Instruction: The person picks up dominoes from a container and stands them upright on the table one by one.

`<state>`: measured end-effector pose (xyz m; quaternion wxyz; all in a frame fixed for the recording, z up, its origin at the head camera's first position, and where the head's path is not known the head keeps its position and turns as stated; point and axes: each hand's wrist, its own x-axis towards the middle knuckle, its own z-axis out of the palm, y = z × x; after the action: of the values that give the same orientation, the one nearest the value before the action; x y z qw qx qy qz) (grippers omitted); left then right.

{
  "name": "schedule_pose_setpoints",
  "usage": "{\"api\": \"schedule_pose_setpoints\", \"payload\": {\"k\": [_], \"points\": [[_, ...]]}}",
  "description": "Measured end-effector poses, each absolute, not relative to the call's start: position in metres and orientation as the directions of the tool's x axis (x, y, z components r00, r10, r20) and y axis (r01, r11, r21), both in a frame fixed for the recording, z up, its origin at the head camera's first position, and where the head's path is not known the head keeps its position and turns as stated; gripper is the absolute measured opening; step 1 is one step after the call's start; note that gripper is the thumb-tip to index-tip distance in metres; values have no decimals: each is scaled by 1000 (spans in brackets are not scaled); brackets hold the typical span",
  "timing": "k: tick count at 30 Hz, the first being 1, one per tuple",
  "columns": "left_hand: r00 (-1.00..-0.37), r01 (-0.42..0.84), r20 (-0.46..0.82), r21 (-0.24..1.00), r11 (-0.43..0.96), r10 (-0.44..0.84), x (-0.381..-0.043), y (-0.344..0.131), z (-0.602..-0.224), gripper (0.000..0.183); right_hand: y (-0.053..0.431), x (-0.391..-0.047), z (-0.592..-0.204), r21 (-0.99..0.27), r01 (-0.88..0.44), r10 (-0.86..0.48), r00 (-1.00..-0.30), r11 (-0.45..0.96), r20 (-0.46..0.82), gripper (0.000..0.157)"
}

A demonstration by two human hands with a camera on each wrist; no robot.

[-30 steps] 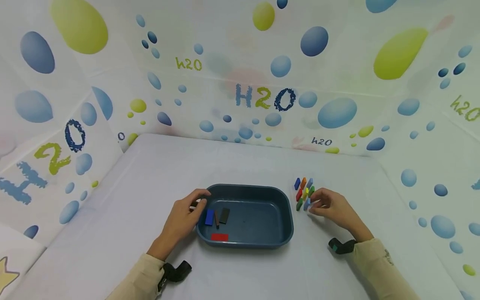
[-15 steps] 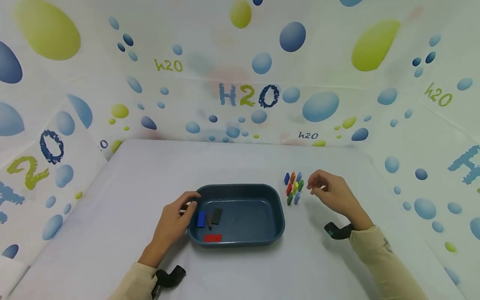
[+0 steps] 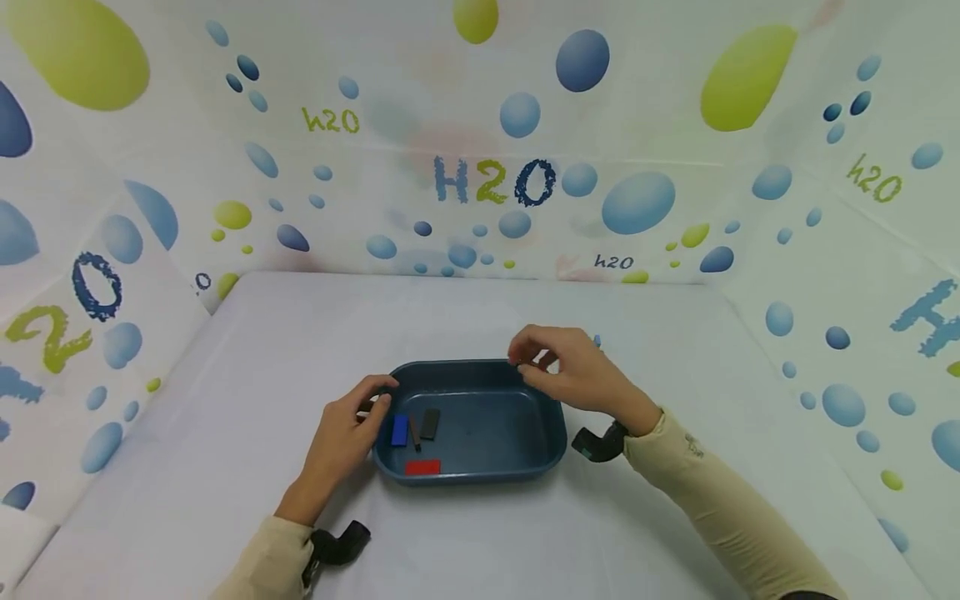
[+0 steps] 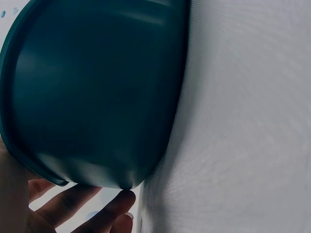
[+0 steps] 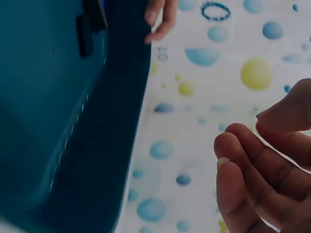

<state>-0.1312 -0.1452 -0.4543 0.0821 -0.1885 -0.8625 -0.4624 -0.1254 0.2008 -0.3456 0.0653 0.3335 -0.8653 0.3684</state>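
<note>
A dark blue plastic basin [image 3: 487, 433] stands on the white-covered table. My left hand [image 3: 339, 437] holds its left end; in the left wrist view those fingers [image 4: 109, 211] touch the wall from outside. Inside the basin lie a blue domino [image 3: 400, 430], a brown one standing on edge [image 3: 415, 435], a black domino [image 3: 430, 423] and a red domino [image 3: 423, 467]. Over the back right rim hovers my right hand [image 3: 570, 371], fingers loosely bent. No object shows between its fingertips [image 5: 228, 145] in the right wrist view.
Behind the right hand, the top of a light blue domino [image 3: 597, 340] peeks out; its group is otherwise hidden. Patterned sheeting [image 3: 420, 200] with bubbles and lettering hangs at the back and sides. White cloth [image 3: 480, 533] covers the table in front of the basin.
My right hand drew back from the standing dominoes, then swung left over the basin, now covering most of that group. The left hand stays at the basin. The head view shifted slightly.
</note>
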Motion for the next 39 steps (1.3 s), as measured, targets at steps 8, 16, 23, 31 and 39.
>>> {"api": "schedule_pose_setpoints", "payload": {"k": [8, 16, 23, 31, 39], "points": [[-919, 393, 306, 766, 508, 249, -131, -146, -454, 21, 155, -148, -351, -668, -649, -700, -664, 364, 263, 19], [-923, 381, 288, 781, 495, 256, -127, -142, -459, 21, 123, -171, -381, -775, -566, -845, -529, 281, 80, 25], [-917, 396, 311, 777, 489, 249, -133, -143, -457, 21, 105, -189, -410, -850, -479, -901, -434, 220, 12, 29], [-916, 401, 321, 772, 493, 242, -134, -144, -454, 20, 95, -195, -421, -818, -490, -879, -475, 301, -39, 28], [-921, 387, 307, 773, 502, 238, -130, -147, -453, 21, 91, -198, -426, -807, -455, -852, -511, 377, -110, 31]]}}
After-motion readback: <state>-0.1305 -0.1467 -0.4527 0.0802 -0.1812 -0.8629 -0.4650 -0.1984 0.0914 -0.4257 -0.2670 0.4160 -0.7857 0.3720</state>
